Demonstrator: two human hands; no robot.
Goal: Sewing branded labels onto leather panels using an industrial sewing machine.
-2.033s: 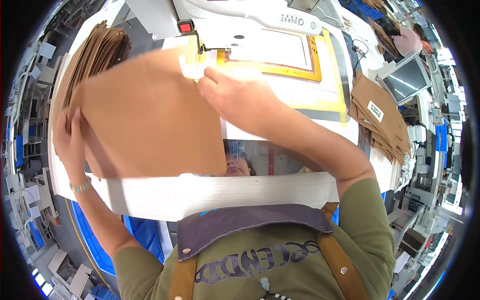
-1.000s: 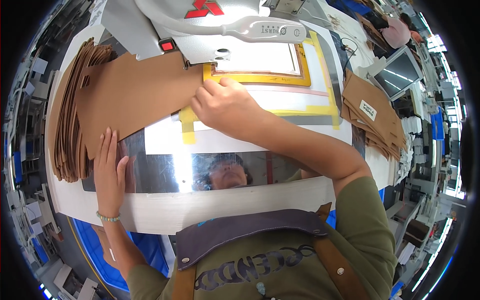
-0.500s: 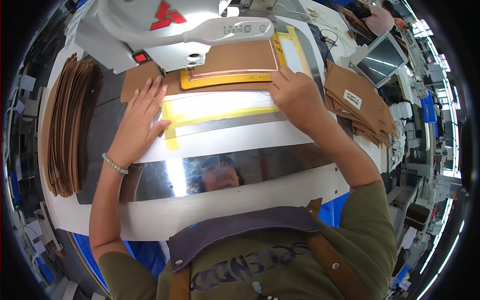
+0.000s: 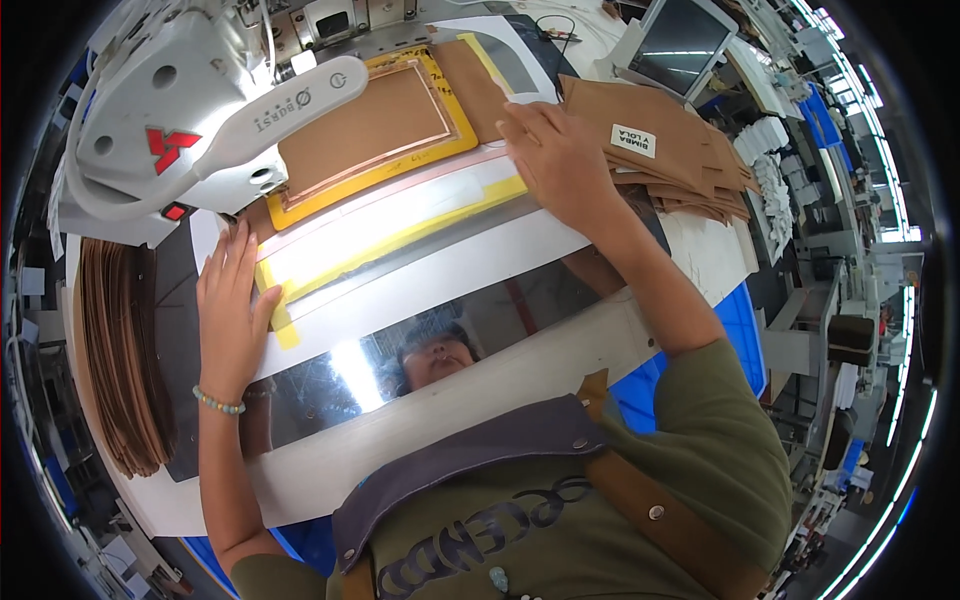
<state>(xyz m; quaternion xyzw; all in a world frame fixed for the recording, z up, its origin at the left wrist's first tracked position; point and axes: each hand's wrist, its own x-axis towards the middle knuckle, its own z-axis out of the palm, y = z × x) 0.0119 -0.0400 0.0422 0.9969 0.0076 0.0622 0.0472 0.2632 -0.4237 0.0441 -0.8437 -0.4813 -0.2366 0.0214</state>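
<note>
A brown fabric piece [image 4: 478, 82] lies across the work surface, a yellow rectangular frame [image 4: 400, 178] over it. Inside the frame is a thin copper-coloured border with brown fabric showing. My left hand [image 4: 230, 310] rests flat, fingers stretched forward, beside the frame's lower left corner. At the fabric's right end, my right hand [image 4: 560, 165] has bent fingers closed over the edge; its fingertips are partly hidden. Along the near side runs a white sheet bordered with yellow tape [image 4: 400, 246].
A white machine head [image 4: 125, 110] with a grey-white handle [image 4: 300, 100] overhangs the left. Brown fabric stacks stand at left [image 4: 120, 360] and right [image 4: 590, 105]. Behind the right stack is a screen [image 4: 685, 40]. A shiny metal plate [image 4: 530, 315] lies nearest me, with a blue bin [image 4: 738, 325] below the table.
The view has shifted and turned. The yellow frame now sits farther left against the taped sheet, and brown fabric shows to its right. My right hand moved from the frame's corner to the fabric's end.
</note>
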